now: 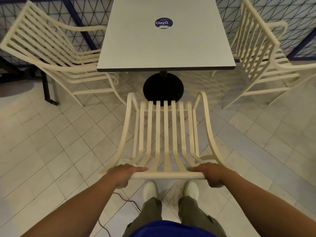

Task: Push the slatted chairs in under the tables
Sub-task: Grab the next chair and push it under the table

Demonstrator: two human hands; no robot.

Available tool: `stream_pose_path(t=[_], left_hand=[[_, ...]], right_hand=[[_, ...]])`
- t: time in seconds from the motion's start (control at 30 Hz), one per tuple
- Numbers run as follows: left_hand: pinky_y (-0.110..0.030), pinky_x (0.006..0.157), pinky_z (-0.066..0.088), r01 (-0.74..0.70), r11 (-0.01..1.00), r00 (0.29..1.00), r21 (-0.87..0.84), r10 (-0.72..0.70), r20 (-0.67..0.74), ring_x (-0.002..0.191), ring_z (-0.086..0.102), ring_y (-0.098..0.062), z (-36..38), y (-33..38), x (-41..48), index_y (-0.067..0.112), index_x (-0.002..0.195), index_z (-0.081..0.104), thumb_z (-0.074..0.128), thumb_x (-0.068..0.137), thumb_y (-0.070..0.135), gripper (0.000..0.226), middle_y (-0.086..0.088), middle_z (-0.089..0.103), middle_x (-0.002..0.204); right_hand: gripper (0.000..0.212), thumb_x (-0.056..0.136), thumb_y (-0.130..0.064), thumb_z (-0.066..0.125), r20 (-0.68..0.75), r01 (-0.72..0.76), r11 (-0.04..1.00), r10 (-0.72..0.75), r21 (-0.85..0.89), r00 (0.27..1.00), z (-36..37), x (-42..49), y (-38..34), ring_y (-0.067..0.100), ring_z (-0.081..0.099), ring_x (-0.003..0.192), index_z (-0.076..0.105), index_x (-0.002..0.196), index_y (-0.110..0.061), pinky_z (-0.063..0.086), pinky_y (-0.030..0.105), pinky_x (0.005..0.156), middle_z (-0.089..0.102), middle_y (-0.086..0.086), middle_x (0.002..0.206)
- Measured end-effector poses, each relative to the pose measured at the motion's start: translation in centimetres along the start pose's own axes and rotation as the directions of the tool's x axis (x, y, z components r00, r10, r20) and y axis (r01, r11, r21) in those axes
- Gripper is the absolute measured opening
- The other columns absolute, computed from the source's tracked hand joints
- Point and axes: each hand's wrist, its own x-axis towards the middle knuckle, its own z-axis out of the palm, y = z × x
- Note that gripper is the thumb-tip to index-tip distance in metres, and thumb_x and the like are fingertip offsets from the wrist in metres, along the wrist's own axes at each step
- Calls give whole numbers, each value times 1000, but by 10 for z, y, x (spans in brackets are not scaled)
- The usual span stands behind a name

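A cream slatted chair (166, 134) stands directly in front of me, its seat facing the grey square table (164, 48). My left hand (125, 174) grips the left end of its top back rail. My right hand (211, 173) grips the right end of the same rail. The chair's front edge sits near the table's black round base (163, 86), short of the tabletop's near edge. A second slatted chair (56, 53) is at the table's left side, with its seat partly under the tabletop. At the right side a third one (261, 53) stands angled.
A dark lattice fence (82, 12) runs behind the table. A black post with a caster (49, 93) stands on the floor at left. A thin cable (126, 200) lies on the pale tiles near my feet (171, 189).
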Motion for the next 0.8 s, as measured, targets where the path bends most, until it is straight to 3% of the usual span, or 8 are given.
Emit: stream_pose_path(t=[0.33, 0.43, 0.6, 0.7, 0.8], left_hand=[[-37, 93, 53, 19, 999, 999, -29, -18, 35, 112, 58, -20, 4, 1, 4, 59, 150, 19, 62, 86, -5, 100, 4, 46, 147], [-35, 96, 51, 20, 996, 999, -85, -16, 45, 116, 56, -19, 2, 1, 5, 54, 152, 22, 63, 91, 17, 83, 5, 44, 150], [-37, 97, 48, -34, 985, 999, -172, 37, 11, 121, 54, -20, -5, 19, 8, 44, 155, 25, 62, 86, 60, 80, 3, 47, 149], [-35, 97, 46, -59, 964, 998, -258, 64, 13, 123, 52, -20, -11, 33, 11, 44, 153, 29, 60, 84, 69, 80, 2, 47, 148], [-36, 101, 44, -86, 937, 996, -339, 89, -7, 130, 49, -22, -23, 47, 13, 41, 151, 35, 60, 86, 67, 74, -1, 45, 152]], right_hand=[[86, 84, -5, 68, 7, -13, 1000, 13, 15, 1000, 0, 2, 6, 24, 52, 124, 31, 149, -46, 42, 37, 103, 50, -2, 142], [82, 84, -14, 68, 28, -22, 999, 21, 47, 999, 2, 6, 7, 23, 51, 126, 29, 150, -44, 40, 38, 106, 49, -3, 144], [79, 86, -62, 59, 76, -11, 994, 3, 112, 997, -9, 9, -5, 22, 44, 134, 26, 153, -37, 32, 39, 110, 40, -1, 154], [83, 84, -75, 50, 49, 17, 979, -28, 205, 998, -21, 9, -25, 24, 32, 143, 27, 153, -36, 24, 42, 115, 30, -2, 159], [76, 89, -70, 47, -25, 34, 968, -29, 247, 999, -33, 8, -44, 24, 30, 144, 33, 152, -31, 23, 40, 115, 31, -2, 159]])
